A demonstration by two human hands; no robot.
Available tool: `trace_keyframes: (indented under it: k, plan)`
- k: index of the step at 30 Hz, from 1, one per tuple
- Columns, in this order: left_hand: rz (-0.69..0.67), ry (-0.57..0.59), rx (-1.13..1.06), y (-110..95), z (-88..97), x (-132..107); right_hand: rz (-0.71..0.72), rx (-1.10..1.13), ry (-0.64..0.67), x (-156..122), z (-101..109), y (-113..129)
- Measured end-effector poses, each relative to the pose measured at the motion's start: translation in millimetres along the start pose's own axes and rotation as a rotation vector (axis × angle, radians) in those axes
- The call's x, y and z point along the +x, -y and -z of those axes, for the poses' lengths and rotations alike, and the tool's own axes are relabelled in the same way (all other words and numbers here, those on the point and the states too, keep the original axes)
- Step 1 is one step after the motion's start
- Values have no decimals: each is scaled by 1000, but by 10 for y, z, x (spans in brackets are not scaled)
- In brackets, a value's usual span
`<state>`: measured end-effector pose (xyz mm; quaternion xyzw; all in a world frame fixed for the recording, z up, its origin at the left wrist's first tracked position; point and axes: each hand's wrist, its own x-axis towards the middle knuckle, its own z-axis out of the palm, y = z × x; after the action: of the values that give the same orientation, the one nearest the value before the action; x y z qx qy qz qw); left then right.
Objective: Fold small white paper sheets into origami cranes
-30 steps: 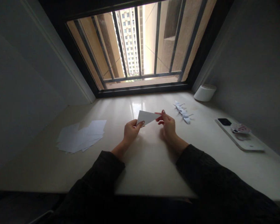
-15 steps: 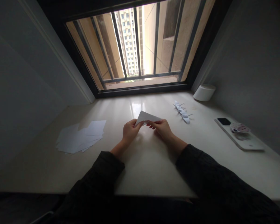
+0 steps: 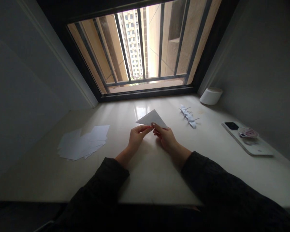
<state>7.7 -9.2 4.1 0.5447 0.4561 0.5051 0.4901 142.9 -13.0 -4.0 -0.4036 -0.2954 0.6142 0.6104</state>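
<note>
A sheet of white paper (image 3: 153, 117), folded into a triangle with its point facing the window, is held up between my hands above the pale ledge. My right hand (image 3: 166, 137) grips its lower edge, thumb on top and the other fingers curled beneath. My left hand (image 3: 136, 137) is closed in a pinch at the middle of that same edge, its fingertips meeting those of the right hand. Several small folded paper cranes (image 3: 188, 116) stand in a row to the right, beyond my right hand. On the left lies a spread stack of white paper sheets (image 3: 83, 143).
A white phone (image 3: 253, 146) with a round grip on its back lies at the right. Near the window corner stands a white cylindrical object (image 3: 211, 96). The barred window (image 3: 145, 96) closes off the far side of the ledge (image 3: 147, 180), with walls at both sides.
The folded paper's left corner has come free of my left hand, and its point has shifted to the right. My left fingers have slid along the lower edge toward the middle.
</note>
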Motion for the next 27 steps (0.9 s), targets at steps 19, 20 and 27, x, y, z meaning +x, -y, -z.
trace_keyframes:
  k: [19,20,27]
  plan:
    - [163,-109,-148,-25,-53,-41,60,-69,5,-19,-25,-34]
    - [173,-113,-152,-34,-58,-46,56,-69,8,-25,-30,-34]
    - [200,-268,-204,-78,138,71,22,-41,-91,3,-6,46]
